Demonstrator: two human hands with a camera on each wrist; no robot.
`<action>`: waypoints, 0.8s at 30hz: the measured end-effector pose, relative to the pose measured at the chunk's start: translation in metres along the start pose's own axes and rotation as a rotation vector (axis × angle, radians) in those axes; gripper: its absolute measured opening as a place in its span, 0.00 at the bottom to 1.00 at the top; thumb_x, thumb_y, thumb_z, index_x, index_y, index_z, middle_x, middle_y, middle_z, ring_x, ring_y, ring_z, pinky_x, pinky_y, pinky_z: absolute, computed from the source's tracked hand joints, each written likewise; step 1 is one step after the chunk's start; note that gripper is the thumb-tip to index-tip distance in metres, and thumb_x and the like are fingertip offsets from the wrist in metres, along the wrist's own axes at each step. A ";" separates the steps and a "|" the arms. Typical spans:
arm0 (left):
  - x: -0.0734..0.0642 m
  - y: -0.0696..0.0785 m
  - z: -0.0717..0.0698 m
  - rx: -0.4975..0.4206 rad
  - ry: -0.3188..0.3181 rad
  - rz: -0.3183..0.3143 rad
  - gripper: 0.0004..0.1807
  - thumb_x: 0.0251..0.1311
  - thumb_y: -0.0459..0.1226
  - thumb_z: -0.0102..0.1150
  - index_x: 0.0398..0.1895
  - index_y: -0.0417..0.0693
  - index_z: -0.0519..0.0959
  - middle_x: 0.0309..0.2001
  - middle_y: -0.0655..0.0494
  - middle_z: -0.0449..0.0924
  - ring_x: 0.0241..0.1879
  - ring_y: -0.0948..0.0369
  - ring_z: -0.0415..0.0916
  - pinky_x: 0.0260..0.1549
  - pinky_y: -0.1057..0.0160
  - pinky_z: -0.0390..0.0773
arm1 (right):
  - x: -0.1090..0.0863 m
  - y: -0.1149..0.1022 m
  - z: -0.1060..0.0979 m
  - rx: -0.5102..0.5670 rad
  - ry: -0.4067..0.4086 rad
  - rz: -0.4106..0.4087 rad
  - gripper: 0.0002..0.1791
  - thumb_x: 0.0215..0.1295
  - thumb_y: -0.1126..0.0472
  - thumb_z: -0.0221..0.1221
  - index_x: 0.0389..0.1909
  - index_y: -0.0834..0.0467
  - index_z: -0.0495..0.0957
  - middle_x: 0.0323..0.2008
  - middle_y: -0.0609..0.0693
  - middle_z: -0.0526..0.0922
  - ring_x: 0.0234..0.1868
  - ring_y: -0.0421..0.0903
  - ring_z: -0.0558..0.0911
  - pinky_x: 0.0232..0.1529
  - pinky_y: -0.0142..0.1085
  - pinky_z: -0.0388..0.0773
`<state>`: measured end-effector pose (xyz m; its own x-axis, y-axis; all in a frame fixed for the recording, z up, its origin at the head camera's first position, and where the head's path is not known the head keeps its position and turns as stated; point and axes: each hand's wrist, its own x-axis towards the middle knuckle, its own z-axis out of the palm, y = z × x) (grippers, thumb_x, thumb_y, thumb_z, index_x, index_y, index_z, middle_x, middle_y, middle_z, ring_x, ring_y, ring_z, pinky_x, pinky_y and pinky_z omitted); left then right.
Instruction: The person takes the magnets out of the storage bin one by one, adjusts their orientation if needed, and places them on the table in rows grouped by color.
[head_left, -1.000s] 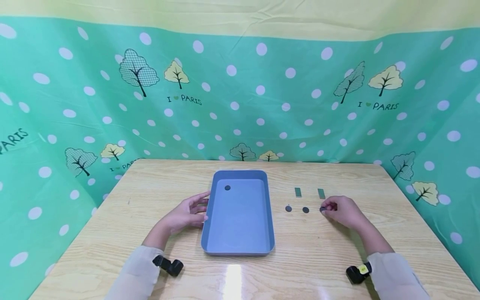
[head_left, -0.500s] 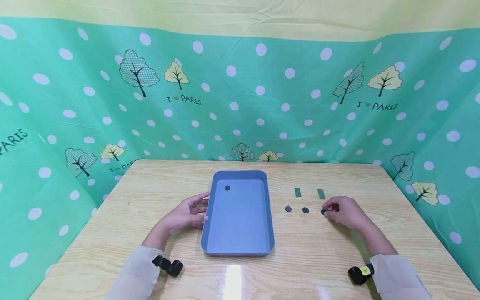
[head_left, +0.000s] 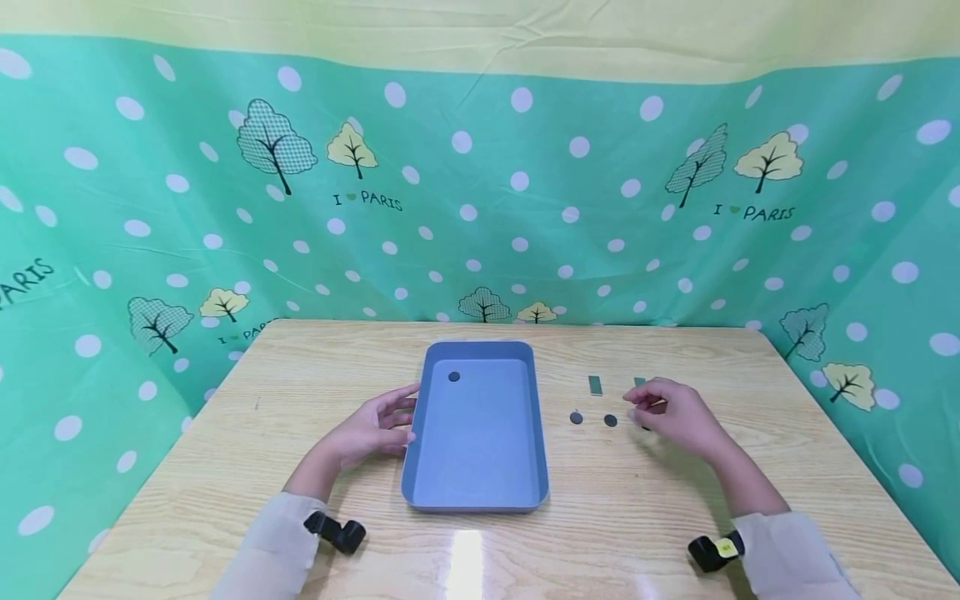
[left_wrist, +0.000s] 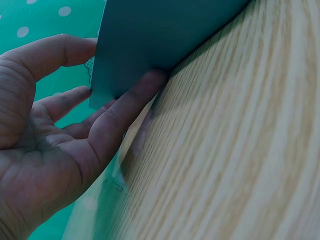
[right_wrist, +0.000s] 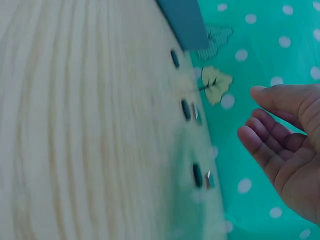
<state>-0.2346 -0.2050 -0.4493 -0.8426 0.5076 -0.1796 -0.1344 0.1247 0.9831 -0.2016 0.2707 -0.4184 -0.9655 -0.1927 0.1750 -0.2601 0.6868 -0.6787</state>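
The fingertips and thumb of my left hand touch the left wall of a blue-grey rectangular tray. In the left wrist view the fingers lie along the wall's outer side. One small dark disc lies inside the tray, near its far left corner. My right hand hovers over the table right of the tray, holding nothing; its thumb and fingers are apart in the right wrist view. Below it is a dark disc, mostly hidden in the head view. Two more discs, a left one and a middle one, lie beside it.
Behind the discs lie two small green rectangular pieces, a left one and a right one partly covered by my right hand. The wooden table ends at a green dotted curtain.
My right hand has let go of the rightmost disc and lifted off it, moving slightly left and away. That disc stays on the table. The left hand and the tray have not moved.
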 end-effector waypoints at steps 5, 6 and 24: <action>0.000 0.000 0.000 0.007 0.003 -0.002 0.46 0.57 0.26 0.62 0.77 0.46 0.50 0.72 0.35 0.54 0.67 0.39 0.59 0.48 0.48 0.81 | 0.003 -0.018 0.009 0.031 0.002 -0.070 0.10 0.58 0.72 0.65 0.41 0.64 0.83 0.38 0.56 0.82 0.37 0.46 0.79 0.40 0.38 0.82; 0.001 0.000 0.000 0.009 0.004 -0.002 0.46 0.57 0.26 0.62 0.77 0.46 0.50 0.72 0.36 0.54 0.67 0.39 0.59 0.48 0.48 0.81 | 0.003 -0.021 0.011 0.038 -0.001 -0.080 0.10 0.58 0.71 0.65 0.41 0.63 0.83 0.38 0.55 0.82 0.37 0.46 0.80 0.41 0.38 0.83; 0.000 0.000 0.000 0.015 -0.001 -0.004 0.47 0.57 0.27 0.63 0.77 0.47 0.50 0.72 0.36 0.54 0.67 0.39 0.59 0.49 0.48 0.80 | 0.035 -0.072 0.039 0.084 -0.122 -0.239 0.10 0.59 0.68 0.66 0.43 0.60 0.83 0.40 0.52 0.83 0.38 0.44 0.81 0.42 0.40 0.83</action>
<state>-0.2346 -0.2051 -0.4491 -0.8415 0.5081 -0.1835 -0.1300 0.1392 0.9817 -0.2159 0.1871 -0.3907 -0.8674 -0.4284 0.2533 -0.4733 0.5527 -0.6859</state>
